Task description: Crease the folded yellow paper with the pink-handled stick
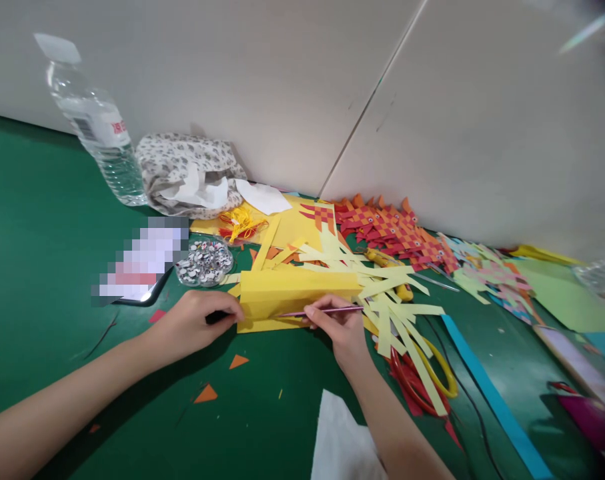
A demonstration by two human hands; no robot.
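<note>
A folded yellow paper sheet (287, 293) lies on the green table (42, 267). My left hand (195, 323) is closed at the sheet's left end, pinching a small dark object against the table. My right hand (339, 327) grips a thin pink pencil (317, 311) that lies along the sheet's lower edge, tip pointing left. Several loose yellow paper strips (387, 293) fan out just right of the sheet.
A water bottle (99, 130) and a patterned cloth pouch (187, 170) stand at the back by the wall. A dish of googly eyes (205, 262), a phone (142, 263), woven red-orange paper fish (392, 230), scissors (432, 380), a blue strip (492, 393) and white paper (342, 440) surround the work.
</note>
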